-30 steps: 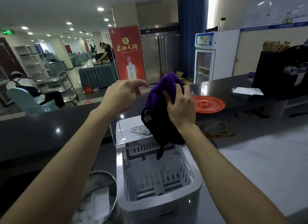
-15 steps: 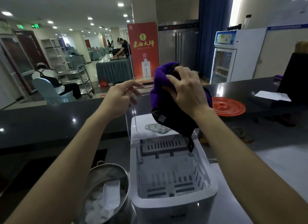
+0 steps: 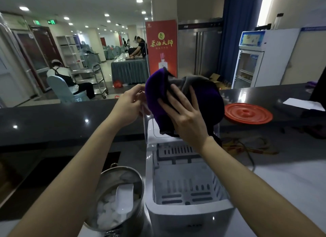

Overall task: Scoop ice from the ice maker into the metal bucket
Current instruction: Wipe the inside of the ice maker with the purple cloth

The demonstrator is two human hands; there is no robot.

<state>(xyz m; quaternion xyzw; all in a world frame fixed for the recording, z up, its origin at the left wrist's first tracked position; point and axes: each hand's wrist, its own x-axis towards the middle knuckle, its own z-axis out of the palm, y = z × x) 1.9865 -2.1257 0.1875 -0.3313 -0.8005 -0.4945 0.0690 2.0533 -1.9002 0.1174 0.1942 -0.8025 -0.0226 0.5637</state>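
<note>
A wide hall with ceiling spotlights runs back behind a dark worktop [image 3: 53, 118]. A green exit sign [image 3: 51, 22] glows at the upper left; its writing is too small to read. Below it a seated person [image 3: 60, 74] faces away.

At the near left the metal bucket [image 3: 139, 213] stands just beside the ice maker [image 3: 190, 217]. The ice [image 3: 105, 212] lies in the bucket, with a white scoop [image 3: 124, 198] resting on it.

The left hand [image 3: 129, 104] reaches forward with its forearm straight. Its grip is closed in a pinch on the top left corner of the upright clear lid [image 3: 145, 123].

Behind, a red banner [image 3: 161, 60] reads 茶油大師 in yellow above a pictured bottle.

A purple cloth [image 3: 202, 99] is bunched against the lid above the ice maker. The faint lettering on the machine's front cannot be read.

The right hand [image 3: 183, 113] lies flat on the cloth with its wrist bent back. Its grip is released, the fingers [image 3: 174, 93] straight and spread, pressing the fabric.

Further right a red round lid [image 3: 247, 113] lies on the worktop. A white display fridge [image 3: 250, 64] stands behind it, and a white sheet of paper [image 3: 303, 104] lies at the far right.
</note>
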